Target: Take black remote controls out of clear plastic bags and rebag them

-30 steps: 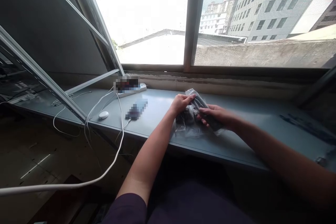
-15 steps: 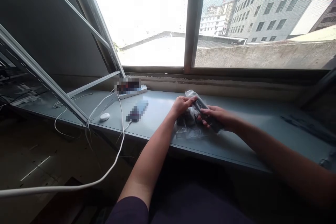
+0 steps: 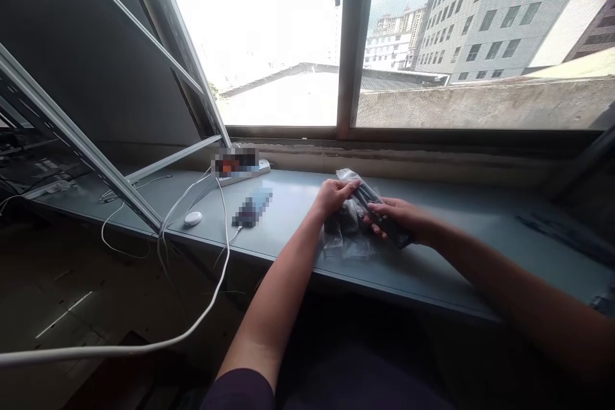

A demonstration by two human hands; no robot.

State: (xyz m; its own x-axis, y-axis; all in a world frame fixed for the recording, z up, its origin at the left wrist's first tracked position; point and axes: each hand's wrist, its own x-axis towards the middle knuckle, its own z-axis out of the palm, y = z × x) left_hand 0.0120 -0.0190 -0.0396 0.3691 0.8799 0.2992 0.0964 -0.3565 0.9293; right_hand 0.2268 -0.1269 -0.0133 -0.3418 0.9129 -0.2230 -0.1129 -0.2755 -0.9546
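Note:
A clear plastic bag [image 3: 350,225] with dark items inside rests on the grey ledge [image 3: 298,195] under the window. My left hand [image 3: 331,195] pinches the bag's upper edge, fingers curled. My right hand [image 3: 401,218] is closed round a dark, long object [image 3: 384,221] that lies at the bag's right side, partly inside the plastic. What the dark items are I cannot make out.
A white power strip [image 3: 240,166] lies at the back of the ledge, with white cables [image 3: 211,269] trailing off the front edge. A small white round device [image 3: 193,218] and a phone [image 3: 252,207] lie to the left. A slanted metal frame [image 3: 81,141] crosses the left side.
Both hands and the bag have kept their place on the ledge; the right hand has drawn the dark object slightly out to the right. The view has tilted a little.

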